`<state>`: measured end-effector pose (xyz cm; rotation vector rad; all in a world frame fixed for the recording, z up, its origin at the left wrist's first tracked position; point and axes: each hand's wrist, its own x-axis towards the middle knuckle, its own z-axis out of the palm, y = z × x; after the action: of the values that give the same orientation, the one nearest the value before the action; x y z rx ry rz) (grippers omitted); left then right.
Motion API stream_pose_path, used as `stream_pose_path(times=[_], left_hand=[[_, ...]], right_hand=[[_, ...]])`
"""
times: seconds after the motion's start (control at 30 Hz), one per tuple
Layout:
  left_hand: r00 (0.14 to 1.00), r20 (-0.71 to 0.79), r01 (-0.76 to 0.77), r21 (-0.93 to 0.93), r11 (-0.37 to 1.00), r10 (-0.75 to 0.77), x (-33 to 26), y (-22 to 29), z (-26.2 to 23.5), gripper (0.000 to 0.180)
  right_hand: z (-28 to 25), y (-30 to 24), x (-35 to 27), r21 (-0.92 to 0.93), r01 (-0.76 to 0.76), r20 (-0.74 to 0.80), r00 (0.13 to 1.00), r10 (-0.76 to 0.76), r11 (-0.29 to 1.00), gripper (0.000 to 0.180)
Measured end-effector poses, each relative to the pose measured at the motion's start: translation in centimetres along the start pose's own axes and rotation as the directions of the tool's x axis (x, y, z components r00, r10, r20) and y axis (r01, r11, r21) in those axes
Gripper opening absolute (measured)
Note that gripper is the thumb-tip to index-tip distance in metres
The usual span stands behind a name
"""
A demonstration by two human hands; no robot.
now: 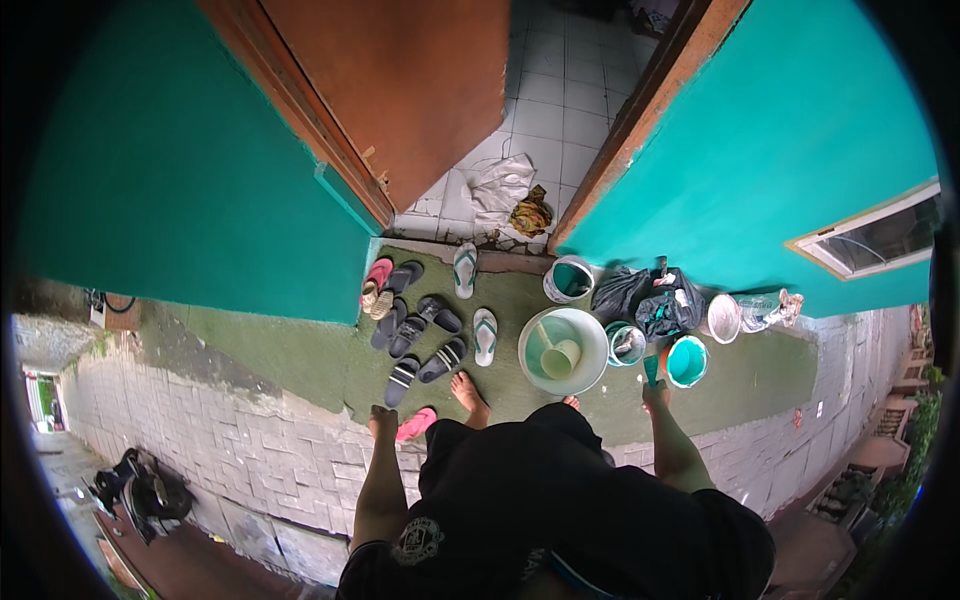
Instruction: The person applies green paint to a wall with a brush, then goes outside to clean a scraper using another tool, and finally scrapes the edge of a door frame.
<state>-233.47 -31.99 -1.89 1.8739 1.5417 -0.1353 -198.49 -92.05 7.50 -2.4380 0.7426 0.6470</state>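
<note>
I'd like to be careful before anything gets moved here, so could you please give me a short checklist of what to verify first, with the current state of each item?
1. Right hand has a grip: ok, it is closed on a small teal thing.
2. Left hand free: cannot tell, it hangs beside a pink sandal, fingers unclear.
3. Large pale basin upright: ok, it stands on the green mat with a scoop inside.
4. Small teal bucket within the right hand's reach: ok, it sits just beyond it.
5. Footing: not ok, feet are bare and loose sandals crowd the mat.
6. Doorway: ok, the door stands open.
</note>
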Motion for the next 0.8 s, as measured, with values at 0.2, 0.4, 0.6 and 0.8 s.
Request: stream_pose_path(times=[0.2,0.4,0.6,0.8], left_hand=[[0.919,0.034,-0.379,0.347,0.858,0.393,6.7,5.8,-5.3,0.021],[0.785,0.527,-0.618,0.7,0.358,0.324,13.7,2.8,-0.7,0.031],[0.977,0.208,-0.067,0.087,0.994,0.048,11.7,9.0,-1.7,0.032],[0.857,0.346,0.471,-0.22,0.854,-0.382,16.5,13.4,-3.4,0.026]], right_hand=[[6.7,-5.4,-0.9,-0.105,0.222,0.025,0.975,-0.22,0.969,0.031],[7.5,-15.1,-3.4,-0.091,0.433,-0.003,0.9,-0.435,0.897,0.034],[11.2,-18.2,3.5,-0.206,0.522,-0.179,0.812,-0.556,0.828,0.029],[15.2,-32.0,10.9,-0.114,0.51,-0.165,0.836,-0.523,0.852,0.038]])
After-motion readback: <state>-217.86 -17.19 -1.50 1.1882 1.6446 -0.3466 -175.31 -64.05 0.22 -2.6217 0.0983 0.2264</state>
